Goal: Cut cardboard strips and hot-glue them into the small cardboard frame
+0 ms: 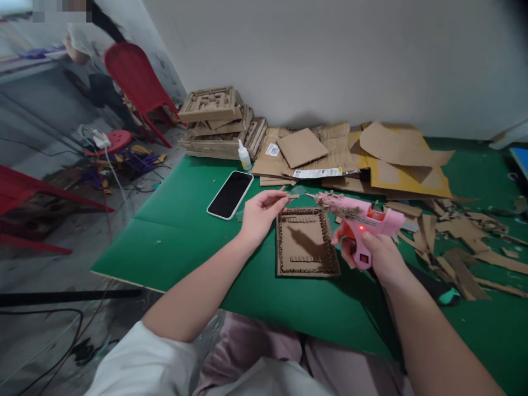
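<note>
My left hand (pixel 263 213) pinches a small cardboard strip (pixel 292 196) between thumb and fingertips, above the top left of a cardboard panel. My right hand (pixel 377 253) is wrapped round the handle of a pink glue gun (pixel 363 217), its red light lit. The gun's nozzle points left toward the strip, a small gap apart from it. Below both hands the rectangular cardboard panel (pixel 304 239) lies flat on the green table, with a raised corrugated border and a short corrugated strip near its top and another near its bottom.
A phone (pixel 230 194) lies left of the panel, near a white glue bottle (pixel 243 156) and stacked cardboard frames (pixel 214 104). Cardboard sheets (pixel 303 147) lie along the wall. Scraps (pixel 466 236) and a black-and-green tool (pixel 447 296) are at right. A person (pixel 99 82) is beyond a red chair (pixel 136 71).
</note>
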### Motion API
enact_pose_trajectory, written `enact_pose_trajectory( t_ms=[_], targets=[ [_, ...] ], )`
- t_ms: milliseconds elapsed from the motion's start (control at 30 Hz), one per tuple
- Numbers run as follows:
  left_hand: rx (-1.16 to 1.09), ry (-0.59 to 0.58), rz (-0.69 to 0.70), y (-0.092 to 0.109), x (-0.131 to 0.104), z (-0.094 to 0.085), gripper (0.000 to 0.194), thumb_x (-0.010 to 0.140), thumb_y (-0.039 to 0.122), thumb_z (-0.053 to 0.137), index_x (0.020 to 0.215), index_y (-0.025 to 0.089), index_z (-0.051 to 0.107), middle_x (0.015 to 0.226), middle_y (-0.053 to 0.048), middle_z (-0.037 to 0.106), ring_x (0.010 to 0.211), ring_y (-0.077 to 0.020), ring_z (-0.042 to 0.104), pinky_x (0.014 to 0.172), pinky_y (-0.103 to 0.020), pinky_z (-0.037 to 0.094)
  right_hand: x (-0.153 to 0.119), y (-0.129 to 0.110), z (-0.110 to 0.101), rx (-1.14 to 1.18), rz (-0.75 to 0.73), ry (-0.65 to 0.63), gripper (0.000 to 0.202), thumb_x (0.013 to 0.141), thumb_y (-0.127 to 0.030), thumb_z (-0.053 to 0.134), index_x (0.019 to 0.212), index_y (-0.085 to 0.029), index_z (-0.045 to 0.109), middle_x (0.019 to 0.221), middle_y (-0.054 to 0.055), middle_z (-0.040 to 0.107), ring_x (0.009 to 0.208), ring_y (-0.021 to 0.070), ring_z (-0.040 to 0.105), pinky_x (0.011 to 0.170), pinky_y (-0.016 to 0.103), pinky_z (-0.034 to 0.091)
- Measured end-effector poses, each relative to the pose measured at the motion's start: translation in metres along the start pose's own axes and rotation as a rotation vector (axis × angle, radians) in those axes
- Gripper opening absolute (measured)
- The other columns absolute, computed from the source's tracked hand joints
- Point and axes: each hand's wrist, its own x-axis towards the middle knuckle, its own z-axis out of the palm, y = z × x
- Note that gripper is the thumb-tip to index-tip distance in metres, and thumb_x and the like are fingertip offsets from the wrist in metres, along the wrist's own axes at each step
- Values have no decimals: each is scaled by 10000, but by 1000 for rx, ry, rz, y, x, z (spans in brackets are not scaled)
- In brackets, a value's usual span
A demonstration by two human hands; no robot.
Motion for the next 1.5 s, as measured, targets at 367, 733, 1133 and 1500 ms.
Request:
enact_pose_trajectory(
  t_ms=[367, 733, 1133, 1500],
  targets=[
    [439, -57, 370, 0, -13, 0, 512, 823, 269, 593, 1304, 265, 418, 1068, -23, 683, 1037, -184, 626, 884, -278, 516, 0, 11, 0, -69, 30, -141, 348, 798, -512, 540, 893, -179, 512, 789, 24, 586, 415, 72, 487, 334, 211, 246],
    [667, -60, 540, -3, -14, -5, 495, 847, 247, 552, 1325, 261, 421, 1043, -26, 695, 980, -189, 651, 858, -281, 512, 1, 15, -1, -77, 36, -157, 361, 803, -543, 514, 839, -184, 519, 686, -7, 543, 412, 80, 498, 335, 212, 274],
    [668, -83, 524, -2, -15, -4, 497, 844, 223, 542, 1325, 264, 421, 1036, -25, 698, 1007, -176, 640, 841, -255, 513, 0, 12, 1, -113, 56, -142, 375, 804, -557, 500, 829, -184, 490, 582, -31, 499, 397, 81, 468, 342, 204, 284],
    [656, -89, 510, -3, -14, -4, 502, 843, 231, 548, 1327, 272, 420, 1030, -19, 700, 998, -185, 644, 832, -256, 516, 0, 18, -4, -144, 61, -167, 348, 840, -527, 460, 818, -182, 497, 576, -20, 514, 415, 98, 489, 378, 221, 306]
  ],
)
